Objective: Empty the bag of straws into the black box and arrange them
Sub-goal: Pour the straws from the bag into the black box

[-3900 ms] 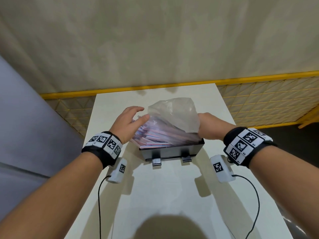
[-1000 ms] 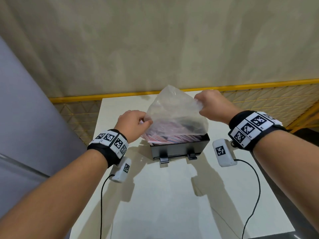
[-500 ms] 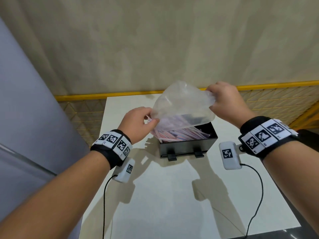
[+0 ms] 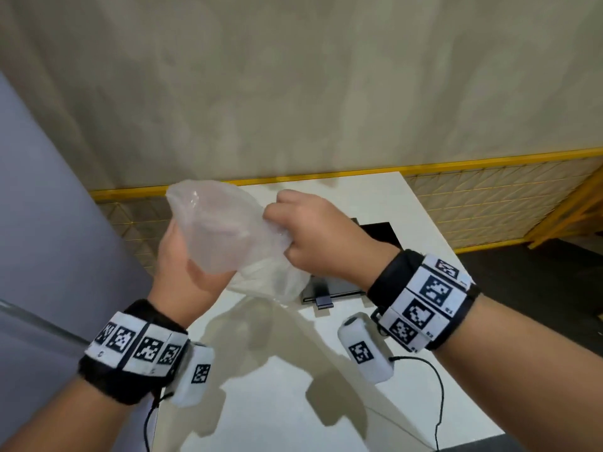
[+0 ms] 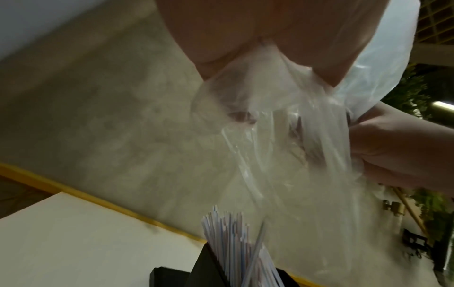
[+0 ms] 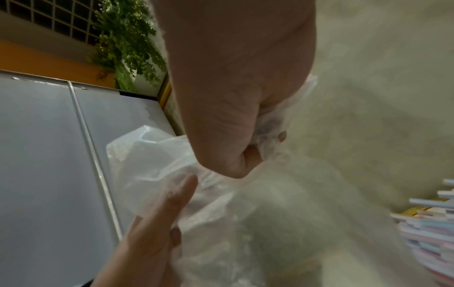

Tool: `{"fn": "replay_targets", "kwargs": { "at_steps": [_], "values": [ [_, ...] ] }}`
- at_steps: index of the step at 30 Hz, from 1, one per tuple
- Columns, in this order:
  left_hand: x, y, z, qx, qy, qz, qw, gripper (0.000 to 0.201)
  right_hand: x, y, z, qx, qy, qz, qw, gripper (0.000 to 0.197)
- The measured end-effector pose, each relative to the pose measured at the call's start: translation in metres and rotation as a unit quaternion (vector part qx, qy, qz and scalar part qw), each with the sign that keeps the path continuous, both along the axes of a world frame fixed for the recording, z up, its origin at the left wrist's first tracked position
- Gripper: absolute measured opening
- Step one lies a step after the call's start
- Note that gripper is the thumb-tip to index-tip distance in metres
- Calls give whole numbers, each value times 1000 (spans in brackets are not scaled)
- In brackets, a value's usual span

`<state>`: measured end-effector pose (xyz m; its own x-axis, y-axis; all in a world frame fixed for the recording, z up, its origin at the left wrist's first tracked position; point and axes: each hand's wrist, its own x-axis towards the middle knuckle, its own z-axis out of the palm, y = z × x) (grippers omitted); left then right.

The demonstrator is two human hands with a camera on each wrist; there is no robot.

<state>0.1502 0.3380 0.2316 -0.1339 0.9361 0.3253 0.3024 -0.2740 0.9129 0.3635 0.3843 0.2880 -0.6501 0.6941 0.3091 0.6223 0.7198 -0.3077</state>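
Observation:
Both hands hold the clear plastic bag (image 4: 225, 230) up in the air, left of and above the black box (image 4: 381, 233). My left hand (image 4: 182, 269) cups the bag's left side, thumb in front and fingers behind the film. My right hand (image 4: 310, 236) is a fist that crumples the bag's other end. The bag (image 5: 282, 145) looks empty and limp. In the left wrist view, striped straws (image 5: 233, 252) stand bunched and uneven in the black box (image 5: 206, 271). Their ends also show in the right wrist view, where the straws (image 6: 432, 223) are at the right edge. In the head view my right arm hides the box's inside.
The box stands on a white table (image 4: 293, 386), towards its far right part. A yellow-framed mesh fence (image 4: 489, 197) runs behind the table and a grey panel (image 4: 49, 223) stands on the left. Thin black cables (image 4: 440, 402) hang from my wrist cameras.
The bag has come up off the box and moved left towards me. My right hand has bunched its end into a fist. The straws stayed in the box.

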Motion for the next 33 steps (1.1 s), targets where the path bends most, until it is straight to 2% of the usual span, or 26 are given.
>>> {"fn": "replay_targets", "kwargs": {
  "at_steps": [1,2,3,5,7,9,11,13,15,18,21,24,26,30,33],
  "values": [
    [2,5,-6,-7,27,-3,1000,64,2,4,1,-2,-15,-5,1000,26],
    [11,8,4,6,2,-10,1000,51,7,10,1,-5,-21,-14,1000,24],
    [16,17,2,7,-24,-27,999,44,13,17,1,-14,-23,-28,999,21],
    [36,31,15,36,31,-38,998,27,34,31,1,-43,-23,-76,996,22],
    [46,48,16,20,57,-57,997,16,58,43,0,-81,-19,-131,988,19],
    [53,62,20,7,55,-61,997,11,84,49,4,-148,21,-178,973,32],
    [61,78,19,-24,36,-65,997,17,109,51,11,-217,90,-195,952,44],
    [73,90,21,-44,43,-62,996,26,131,53,19,-221,125,-197,947,29],
    [85,102,22,-51,46,-73,995,27,148,60,24,-182,121,-218,951,8],
    [102,116,26,-62,90,-81,991,28,169,77,22,-114,70,-264,955,9],
    [108,127,24,-74,161,-63,982,44,184,89,13,-68,45,-293,953,9],
    [108,130,25,-78,168,-76,980,31,193,100,-2,-77,72,-295,950,14],
    [105,129,25,-74,175,-77,979,31,196,105,-9,-82,103,-280,951,14],
    [93,133,17,-102,196,-72,973,38,196,114,-7,-54,161,-253,953,15],
    [94,135,13,-123,197,-86,969,24,195,119,0,-38,164,-228,959,23]
  ]
}}
